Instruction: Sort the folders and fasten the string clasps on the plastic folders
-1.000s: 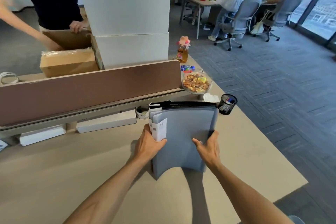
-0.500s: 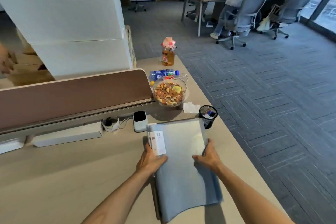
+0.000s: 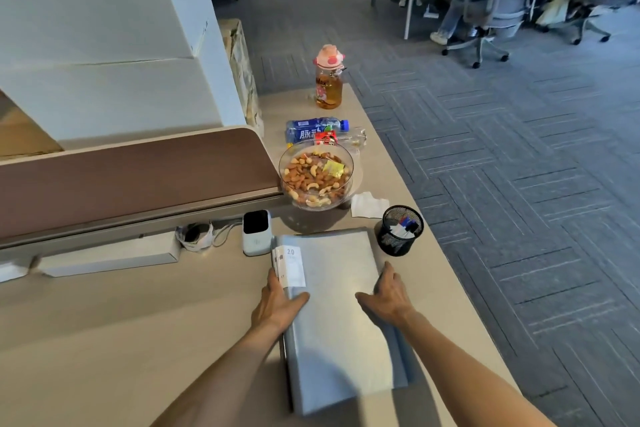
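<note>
Folders: we see the grey stack of folders (image 3: pixel 339 315) lying flat on the table (image 3: pixel 104 340), near its right edge, a white label marked 20 at its far left corner.
Left hand (image 3: pixel 277 302): our grip lies on the stack's left edge, thumb on top.
Right hand (image 3: pixel 388 295): clamped over the right edge, fingers spread.
Edges: a mesh pen cup (image 3: pixel 401 230) stands just beside the far right corner; a bowl of nuts (image 3: pixel 317 178) sits beyond.
Open room: bare table lies to the left.
Change: half a second ago the stack sat the same way; our view has dropped lower.
</note>
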Motion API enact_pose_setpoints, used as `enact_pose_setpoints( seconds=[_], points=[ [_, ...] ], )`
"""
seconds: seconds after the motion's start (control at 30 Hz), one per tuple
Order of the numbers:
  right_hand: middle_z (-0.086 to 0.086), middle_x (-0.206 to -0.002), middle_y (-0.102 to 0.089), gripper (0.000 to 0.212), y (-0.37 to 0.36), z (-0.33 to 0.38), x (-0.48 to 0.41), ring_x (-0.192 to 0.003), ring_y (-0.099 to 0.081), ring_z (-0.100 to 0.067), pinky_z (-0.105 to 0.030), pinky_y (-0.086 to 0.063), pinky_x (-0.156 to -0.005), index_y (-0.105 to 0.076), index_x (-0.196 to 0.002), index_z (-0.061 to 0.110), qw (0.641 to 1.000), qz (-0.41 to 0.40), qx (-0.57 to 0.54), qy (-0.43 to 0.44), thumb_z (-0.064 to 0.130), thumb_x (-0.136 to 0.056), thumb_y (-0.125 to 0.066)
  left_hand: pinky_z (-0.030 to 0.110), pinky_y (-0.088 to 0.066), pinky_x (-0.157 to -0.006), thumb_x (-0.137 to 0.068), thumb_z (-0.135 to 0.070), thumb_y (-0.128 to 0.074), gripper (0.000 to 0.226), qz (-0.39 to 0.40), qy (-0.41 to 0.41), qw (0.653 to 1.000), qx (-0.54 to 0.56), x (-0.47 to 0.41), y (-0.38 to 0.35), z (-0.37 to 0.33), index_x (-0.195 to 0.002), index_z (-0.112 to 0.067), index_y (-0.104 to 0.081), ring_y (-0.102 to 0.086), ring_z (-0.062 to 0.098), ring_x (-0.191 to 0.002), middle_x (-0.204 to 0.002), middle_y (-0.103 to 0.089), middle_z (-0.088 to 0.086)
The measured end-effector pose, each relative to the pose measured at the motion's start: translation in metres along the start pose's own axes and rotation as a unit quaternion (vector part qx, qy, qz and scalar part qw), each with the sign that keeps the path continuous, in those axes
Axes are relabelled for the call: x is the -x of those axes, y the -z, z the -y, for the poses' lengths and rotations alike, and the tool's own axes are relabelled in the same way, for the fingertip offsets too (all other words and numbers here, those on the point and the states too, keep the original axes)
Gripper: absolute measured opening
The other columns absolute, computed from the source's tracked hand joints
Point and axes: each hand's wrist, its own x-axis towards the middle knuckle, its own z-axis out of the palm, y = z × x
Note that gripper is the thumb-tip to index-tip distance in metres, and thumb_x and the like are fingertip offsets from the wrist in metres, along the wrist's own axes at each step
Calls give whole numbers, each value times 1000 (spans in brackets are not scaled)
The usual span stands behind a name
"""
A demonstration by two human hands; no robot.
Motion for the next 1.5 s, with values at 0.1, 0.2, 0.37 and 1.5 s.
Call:
enact_pose_setpoints(
  seconds=[0.1,0.2,0.37,1.5],
  points=[
    [-18,-124,-43,86,5,0,-13,-120,-44,-37,-36,-38,-99,-27,-137,4,1000,-9,18,5,38,-72,-71,42,-41,-103,-61,-55,-61,108,1,0,1000,30,-7,-7,-9,-150,-27,-6,-47,36,-126,-146,-40,11],
    [-9,-107,-39,69,5,-3,-21,-111,-49,-36,-35,-42,-94,-38,-123,5,999,-9,33,18,41,-73,-68,43,-43,-101,-58,-56,-59,107,-5,12,1000,27,-14,-11,-14,-149,-24,-10,-49,35,-123,-141,-45,12],
    [-14,-110,-47,62,6,-9,-29,-109,-50,-36,-39,-45,-94,-46,-112,6,996,-41,70,25,53,-74,-60,42,-42,-102,-68,-51,-63,99,-24,29,999,4,-19,-17,-17,-149,-23,-14,-46,35,-123,-137,-44,14],
    [-12,-119,-55,37,1,15,9,-114,-52,-32,-41,-48,-88,-57,-119,10,965,-136,170,146,34,-94,-42,36,-38,-104,-93,-40,-42,47,-46,-101,994,-14,16,33,-23,-136,-23,-42,-41,23,-132,-143,-44,3]
  ],
)
